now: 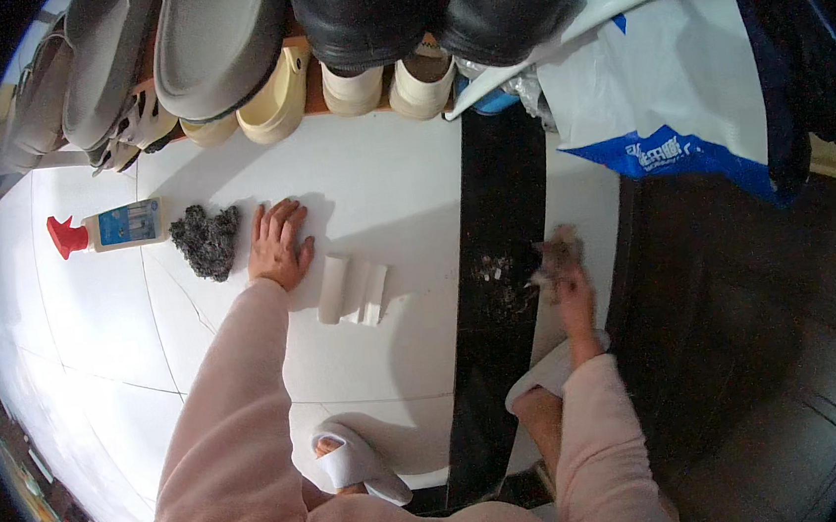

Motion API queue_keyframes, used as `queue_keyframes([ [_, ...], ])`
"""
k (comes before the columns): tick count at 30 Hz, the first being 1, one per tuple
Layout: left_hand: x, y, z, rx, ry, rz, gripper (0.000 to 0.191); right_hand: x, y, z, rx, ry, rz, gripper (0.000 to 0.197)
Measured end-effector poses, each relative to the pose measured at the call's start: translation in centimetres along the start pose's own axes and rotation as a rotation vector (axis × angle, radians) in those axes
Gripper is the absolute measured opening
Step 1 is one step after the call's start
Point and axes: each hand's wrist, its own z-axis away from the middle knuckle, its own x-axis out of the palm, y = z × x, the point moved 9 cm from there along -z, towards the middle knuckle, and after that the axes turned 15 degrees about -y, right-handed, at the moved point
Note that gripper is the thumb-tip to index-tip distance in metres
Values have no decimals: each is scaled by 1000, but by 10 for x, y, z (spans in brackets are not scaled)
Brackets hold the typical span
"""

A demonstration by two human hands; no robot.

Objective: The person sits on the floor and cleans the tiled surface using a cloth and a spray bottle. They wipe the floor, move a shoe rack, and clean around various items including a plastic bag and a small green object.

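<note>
My left hand (280, 245) rests with spread fingers on the white tiled floor (372, 157), between a dark grey wad of scouring material (207, 242) and a roll of white sheet material (350, 289). A spray bottle with a red trigger head (125, 224) lies on its side beyond the wad. On the right, my right hand (574, 288) grips a crumpled greyish-brown cloth or wipe (560, 250), blurred, over the pale strip beside the black floor band (500, 201). Light-coloured debris (494, 269) is scattered on that band.
Grey slippers (220, 40), black shoes (359, 16) and pale clogs (274, 102) stand on a rack at the top. A white and blue plastic bag (656, 83) hangs at the upper right. Dark panelled flooring or a mat (724, 353) lies right. My slippered feet are below.
</note>
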Motion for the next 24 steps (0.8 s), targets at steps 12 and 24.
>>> queue_keyframes([
  [12,1,-1,-1,41,-9,1,50,85,-16,38,146,218,-918,46],
  [24,-12,11,-1,-10,-84,55,50,80,31,57,0,264,77,48],
])
